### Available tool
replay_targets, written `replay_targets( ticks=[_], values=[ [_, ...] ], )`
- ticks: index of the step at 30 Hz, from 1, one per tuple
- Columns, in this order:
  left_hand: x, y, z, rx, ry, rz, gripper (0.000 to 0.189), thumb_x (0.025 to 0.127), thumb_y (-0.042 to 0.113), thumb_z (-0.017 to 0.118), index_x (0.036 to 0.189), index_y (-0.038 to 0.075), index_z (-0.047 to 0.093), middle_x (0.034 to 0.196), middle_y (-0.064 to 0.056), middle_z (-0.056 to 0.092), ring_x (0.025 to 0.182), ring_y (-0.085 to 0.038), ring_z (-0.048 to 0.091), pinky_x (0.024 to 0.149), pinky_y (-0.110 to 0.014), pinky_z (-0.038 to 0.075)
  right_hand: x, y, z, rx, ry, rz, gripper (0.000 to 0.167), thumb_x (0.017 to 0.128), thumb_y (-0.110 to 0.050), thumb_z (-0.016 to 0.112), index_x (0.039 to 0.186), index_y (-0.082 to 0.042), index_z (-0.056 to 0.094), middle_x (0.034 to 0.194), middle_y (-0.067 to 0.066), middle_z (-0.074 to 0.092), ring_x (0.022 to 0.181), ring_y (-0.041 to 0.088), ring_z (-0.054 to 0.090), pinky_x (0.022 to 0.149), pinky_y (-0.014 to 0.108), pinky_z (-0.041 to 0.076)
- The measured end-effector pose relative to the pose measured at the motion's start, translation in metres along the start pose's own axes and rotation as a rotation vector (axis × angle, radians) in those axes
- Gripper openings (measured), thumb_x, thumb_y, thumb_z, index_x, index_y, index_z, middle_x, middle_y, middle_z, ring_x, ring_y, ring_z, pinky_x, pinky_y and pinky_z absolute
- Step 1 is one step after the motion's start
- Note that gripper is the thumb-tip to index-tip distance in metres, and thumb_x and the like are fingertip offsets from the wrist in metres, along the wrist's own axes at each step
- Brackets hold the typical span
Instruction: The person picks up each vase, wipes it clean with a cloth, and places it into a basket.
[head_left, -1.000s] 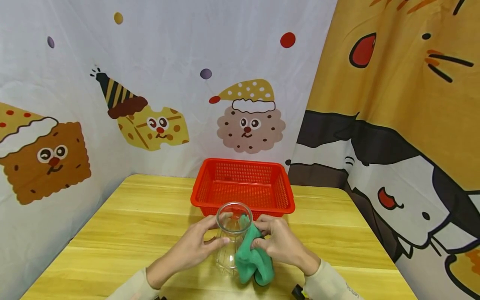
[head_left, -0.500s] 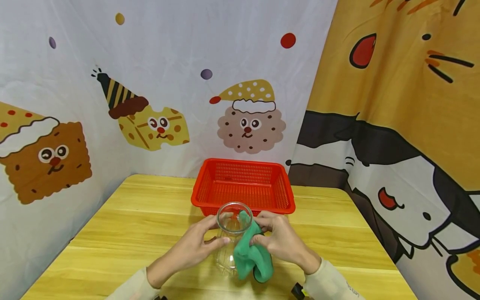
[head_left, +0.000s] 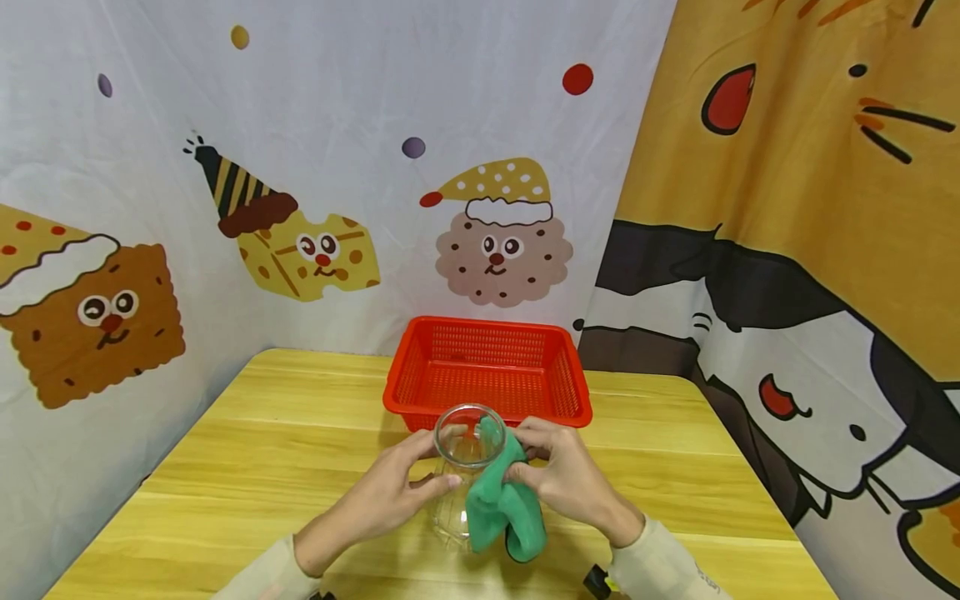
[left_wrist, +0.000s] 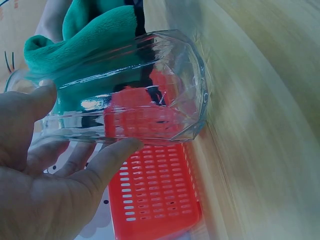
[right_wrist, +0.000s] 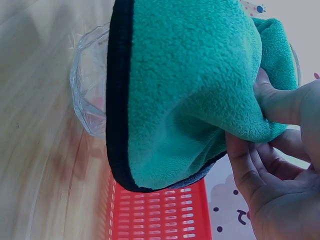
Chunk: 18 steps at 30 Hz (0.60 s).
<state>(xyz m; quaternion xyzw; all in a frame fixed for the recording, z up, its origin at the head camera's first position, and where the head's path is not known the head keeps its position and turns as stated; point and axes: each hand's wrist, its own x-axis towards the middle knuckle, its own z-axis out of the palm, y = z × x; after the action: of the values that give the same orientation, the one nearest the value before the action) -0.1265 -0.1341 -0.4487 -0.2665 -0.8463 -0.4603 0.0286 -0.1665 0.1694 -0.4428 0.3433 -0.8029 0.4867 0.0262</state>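
A clear glass vase (head_left: 452, 510) with a round mouth and a faceted base stands upright near the middle of the table. From its left side my left hand (head_left: 390, 486) grips it, thumb in front and fingers behind. My right hand (head_left: 567, 477) pinches a green towel (head_left: 501, 510) between thumb and fingers, against the vase's right side near the rim. In the right wrist view the towel (right_wrist: 185, 95) shows a plush face and a dark edging, and it covers much of the glass. The left wrist view shows the vase (left_wrist: 150, 100) with its base by the tabletop.
A red plastic basket (head_left: 495, 324) with perforated walls sits right behind the vase. The wooden table (head_left: 292, 450) stretches to both sides. Behind it hangs a cloth backdrop (head_left: 330, 100) with cartoon prints.
The towel's hanging folds have shifted slightly left and up along the vase, and the right hand has risen a little. The left hand and the vase stay in place.
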Motion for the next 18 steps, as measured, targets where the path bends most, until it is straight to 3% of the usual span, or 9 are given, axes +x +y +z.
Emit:
replay_targets(
  ticks=[9, 18],
  values=[
    [0.0000, -0.0001, -0.0002, -0.006, 0.003, 0.012, 0.059, 0.113, 0.035, 0.081, 0.166, 0.016, 0.064, 0.150, -0.009, 0.077, 0.145, -0.036, 0.074, 0.117, -0.060, 0.065, 0.0003, -0.0022, -0.0029, 0.063, 0.033, 0.007, 0.049, 0.099, 0.009, 0.085, 0.144, -0.009, 0.082, 0.119, 0.004, 0.082, 0.101, 0.017, 0.081, 0.089, 0.033, 0.075],
    [0.0001, -0.0015, 0.0002, 0.003, 0.004, 0.034, 0.057, 0.113, 0.035, 0.080, 0.166, 0.018, 0.064, 0.149, -0.008, 0.078, 0.145, -0.035, 0.074, 0.119, -0.058, 0.065, -0.0009, -0.0049, -0.0089, 0.086, -0.002, 0.032, 0.052, 0.103, 0.003, 0.086, 0.152, -0.007, 0.076, 0.125, 0.009, 0.080, 0.106, 0.010, 0.081, 0.093, 0.031, 0.074]
  ],
)
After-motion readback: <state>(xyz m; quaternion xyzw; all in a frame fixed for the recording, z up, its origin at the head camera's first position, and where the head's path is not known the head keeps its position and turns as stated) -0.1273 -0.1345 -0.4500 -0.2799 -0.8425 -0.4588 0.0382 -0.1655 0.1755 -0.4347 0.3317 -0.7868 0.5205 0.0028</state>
